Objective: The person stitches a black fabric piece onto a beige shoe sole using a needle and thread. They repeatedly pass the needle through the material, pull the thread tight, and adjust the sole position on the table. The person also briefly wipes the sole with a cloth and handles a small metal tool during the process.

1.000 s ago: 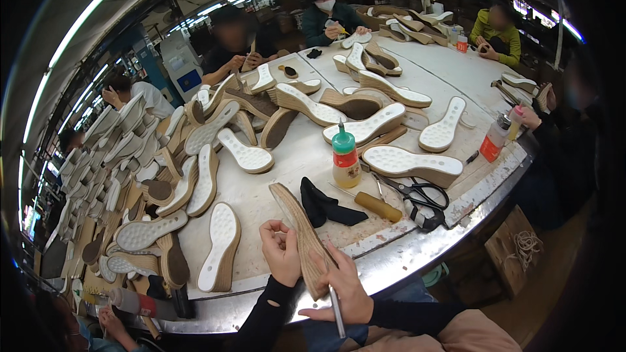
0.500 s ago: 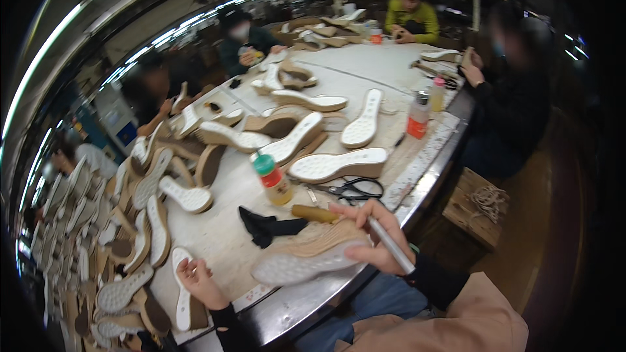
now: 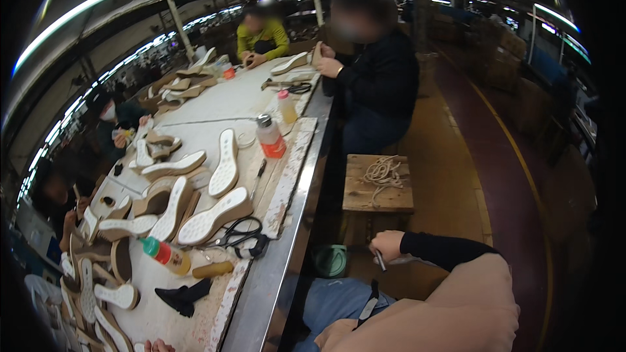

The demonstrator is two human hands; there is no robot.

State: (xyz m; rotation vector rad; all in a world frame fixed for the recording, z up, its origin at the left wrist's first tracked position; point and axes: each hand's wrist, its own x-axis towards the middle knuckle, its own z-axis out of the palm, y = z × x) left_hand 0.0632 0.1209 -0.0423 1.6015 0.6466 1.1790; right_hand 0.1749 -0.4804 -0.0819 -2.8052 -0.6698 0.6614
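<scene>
**Wedge Soles: Tool in Right Hand, Work Laid Out on Counter**

The right hand (image 3: 387, 246) is off the counter's edge, beside the person's lap. Its grip is closed around a silver rod-shaped tool (image 3: 380, 261), tip downward. A pale edge below the wrist is too obscured to identify. The left hand (image 3: 158, 345) shows only fingertips at the lower rim, next to the wedge soles; the state of its grip cannot be told.

Wedge soles (image 3: 215, 217) lie loose on the white counter (image 3: 235, 98). Status, by judgement: white dimpled faces and tan wedge sides are already joined on the nearer units; no upper is seen on them. Which units are finished, and what remains, cannot be determined.

Nearest items: black cloth (image 3: 184, 295), green-capped squeeze bottle (image 3: 168, 256), tan cylinder (image 3: 212, 269), black-handled scissors (image 3: 240, 233).

Farther out: red-labelled bottle (image 3: 270, 137), pink-capped bottle (image 3: 287, 108), and a wooden stool (image 3: 355, 189) bearing coiled cord (image 3: 385, 173). A dark-jacketed co-worker (image 3: 385, 68) sits beyond.
</scene>
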